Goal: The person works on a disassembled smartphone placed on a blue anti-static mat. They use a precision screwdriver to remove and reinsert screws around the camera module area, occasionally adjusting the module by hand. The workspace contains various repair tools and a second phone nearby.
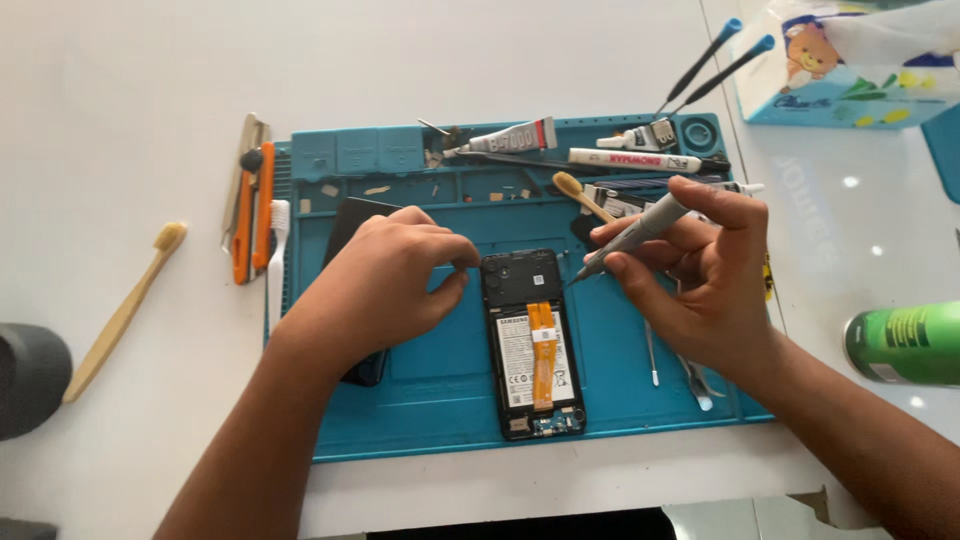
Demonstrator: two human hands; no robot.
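Note:
An opened black phone (pixel 533 345) lies back-up on the blue work mat (pixel 440 400), its battery and an orange ribbon cable showing. My left hand (pixel 385 275) rests beside the phone's top left corner, thumb and forefinger pinched together; what they pinch is too small to see. My right hand (pixel 700 265) grips a grey screwdriver (pixel 640 232) like a pen, its tip just off the phone's top right edge. A black back cover (pixel 352 225) lies partly hidden under my left hand.
Glue tubes (pixel 515 138), a white tube (pixel 635 160), a small brush (pixel 582 196) and tweezers (pixel 697 385) lie on the mat. An orange cutter (pixel 252 210) and bamboo toothbrush (pixel 122 315) sit left. Blue-tipped screwdrivers (pixel 715 65), a tissue pack (pixel 850 70) and green can (pixel 905 345) stand right.

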